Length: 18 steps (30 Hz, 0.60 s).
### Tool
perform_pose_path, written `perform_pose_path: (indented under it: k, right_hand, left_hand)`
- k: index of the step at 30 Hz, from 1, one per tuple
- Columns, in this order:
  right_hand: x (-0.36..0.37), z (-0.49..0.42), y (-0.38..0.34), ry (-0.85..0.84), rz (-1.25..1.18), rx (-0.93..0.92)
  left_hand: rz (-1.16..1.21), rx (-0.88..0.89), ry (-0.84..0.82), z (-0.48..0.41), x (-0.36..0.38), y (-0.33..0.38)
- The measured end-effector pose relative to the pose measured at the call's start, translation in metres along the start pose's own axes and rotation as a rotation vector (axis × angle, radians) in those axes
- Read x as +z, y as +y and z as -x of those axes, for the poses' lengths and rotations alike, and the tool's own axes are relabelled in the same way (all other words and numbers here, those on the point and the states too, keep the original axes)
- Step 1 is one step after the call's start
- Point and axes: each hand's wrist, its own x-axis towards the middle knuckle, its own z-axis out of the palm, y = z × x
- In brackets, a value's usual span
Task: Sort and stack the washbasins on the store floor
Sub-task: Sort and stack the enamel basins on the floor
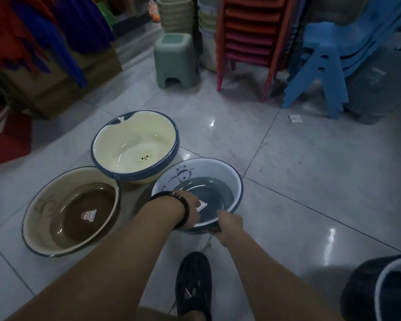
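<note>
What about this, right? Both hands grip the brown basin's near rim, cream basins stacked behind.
No: the head view shows the left hand and right hand gripping the near rim of the blue panda basin, not the brown basin; cream basins stacked behind.

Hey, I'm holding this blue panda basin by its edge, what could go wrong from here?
1. Both the left hand and right hand grip the blue panda basin on its near rim only, so the far side could dip or slip free.
2. The cream basin stack and brown basin sit close by; a swing might knock them.
3. Your black shoe is right below, so a drop may land on it.
</note>
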Motion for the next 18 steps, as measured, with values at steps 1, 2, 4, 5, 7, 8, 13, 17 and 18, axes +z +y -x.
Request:
perform_pose_path:
  k: [1, 2, 4, 5, 7, 8, 13, 17, 18]
  right_hand:
    - [-0.002, 0.007, -0.001, 0.029, 0.008, -0.016]
    - [-0.006, 0.014, -0.002, 0.056, 0.011, -0.034]
    - [-0.015, 0.033, -0.005, 0.098, -0.002, -0.071]
    - [-0.022, 0.044, -0.008, 0.112, -0.020, -0.095]
    - [-0.037, 0.070, -0.017, 0.108, -0.074, -0.153]
    - [-0.047, 0.083, -0.023, 0.104, -0.108, -0.180]
    - [-0.099, 0.151, -0.047, 0.107, -0.313, -0.330]
    - [-0.143, 0.185, -0.053, 0.162, -0.458, -0.398]
    - [-0.155, 0.191, -0.054, 0.175, -0.497, -0.389]
  left_hand:
    - [-0.014, -0.029, -0.014, -0.001, 0.000, 0.002]
    - [-0.032, -0.045, -0.020, 0.001, 0.001, 0.004]
    - [-0.033, -0.062, -0.034, 0.012, -0.001, 0.010]
    - [-0.026, -0.064, -0.034, 0.020, -0.002, 0.015]
    - [0.027, -0.088, -0.041, 0.039, -0.003, 0.027]
    - [0.059, -0.103, -0.043, 0.047, -0.002, 0.034]
    - [0.535, -0.182, -0.090, 0.080, 0.009, 0.080]
    - [0.954, -0.132, -0.106, 0.085, 0.029, 0.136]
    - [1.044, -0.110, -0.090, 0.087, 0.034, 0.154]
